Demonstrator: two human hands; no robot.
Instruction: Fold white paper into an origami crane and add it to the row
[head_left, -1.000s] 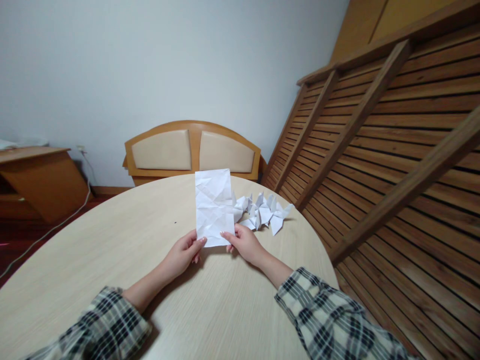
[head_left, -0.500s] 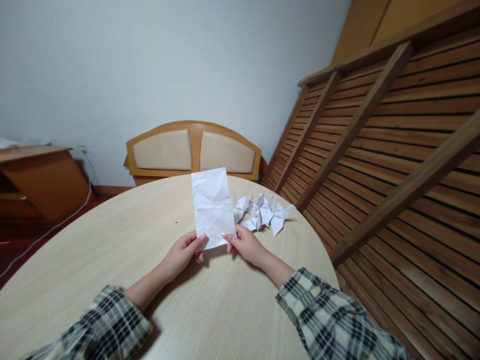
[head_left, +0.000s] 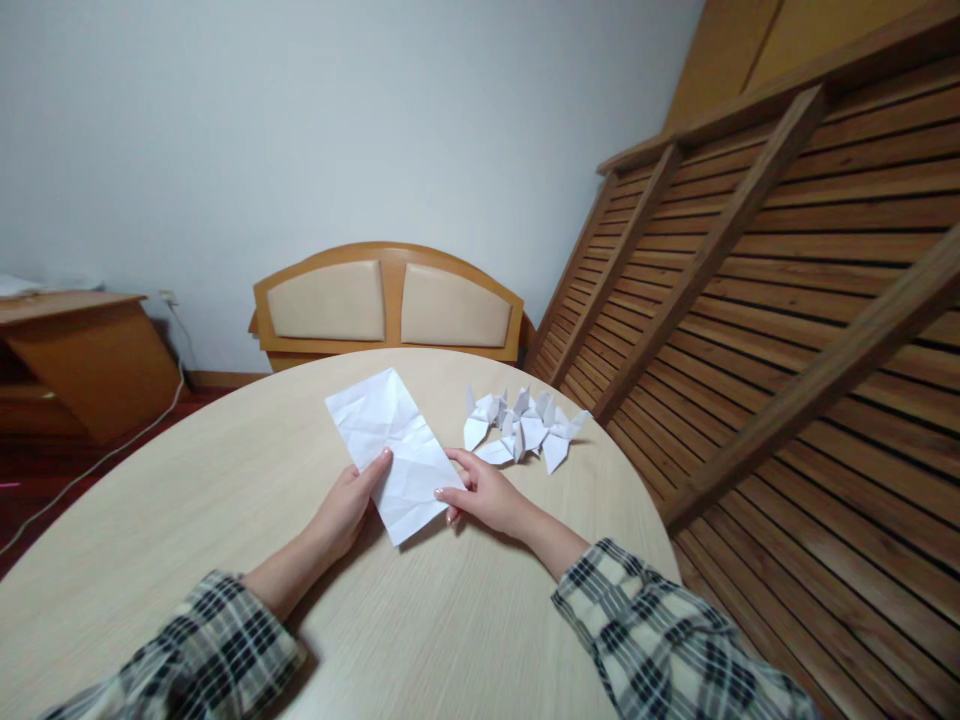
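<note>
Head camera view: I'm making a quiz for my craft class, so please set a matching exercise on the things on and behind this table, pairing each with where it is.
Things:
1. creased sheet
2. folded paper figures
3. padded backrest

Places:
A. beyond the far edge of the round table, by the wall
B. slanted over the table, held at its near end by the left hand and the right hand
C. clustered on the table, to the right of the sheet

Pairs: 1-B, 2-C, 3-A
</note>
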